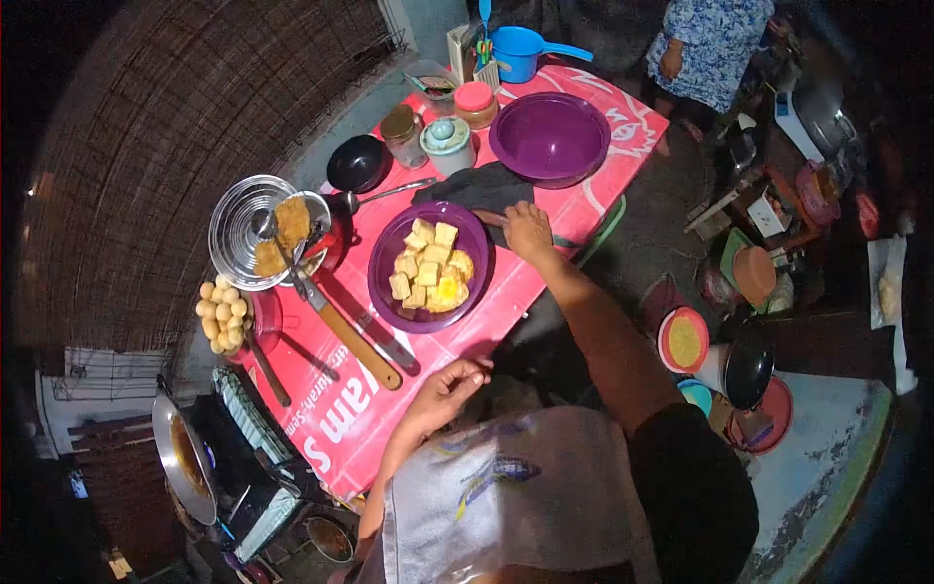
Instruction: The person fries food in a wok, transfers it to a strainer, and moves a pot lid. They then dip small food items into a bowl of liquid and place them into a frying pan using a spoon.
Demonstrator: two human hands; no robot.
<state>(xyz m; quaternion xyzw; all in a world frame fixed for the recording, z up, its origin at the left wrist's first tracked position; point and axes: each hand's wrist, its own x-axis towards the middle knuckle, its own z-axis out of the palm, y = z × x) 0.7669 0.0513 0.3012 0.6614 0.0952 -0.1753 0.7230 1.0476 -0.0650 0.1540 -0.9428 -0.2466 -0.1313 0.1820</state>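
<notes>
A purple bowl [381, 282] of pale tofu cubes [424, 269], with yellow egg-like pieces among them, stands mid-table. My right hand [528, 232] is beyond its right rim, fingers closed over what looks like a brown-handled knife [489, 217] lying by a dark cloth [467, 190]. My hand covers the middle of it. My left hand [449, 391] hovers at the near table edge, below the bowl, fingers loosely curled with nothing visible in them. A wooden-handled spatula [345, 336] leans from a clear plastic bowl [226, 229] holding fried golden pieces [292, 226].
A second purple bowl [584, 173], lidded jars [403, 134], a black bowl [358, 164] and a blue dipper [519, 54] stand farther back. Small round eggs [223, 310] fill a container at left. A wok of oil [185, 457] is at lower left. Another person [710, 49] stands behind.
</notes>
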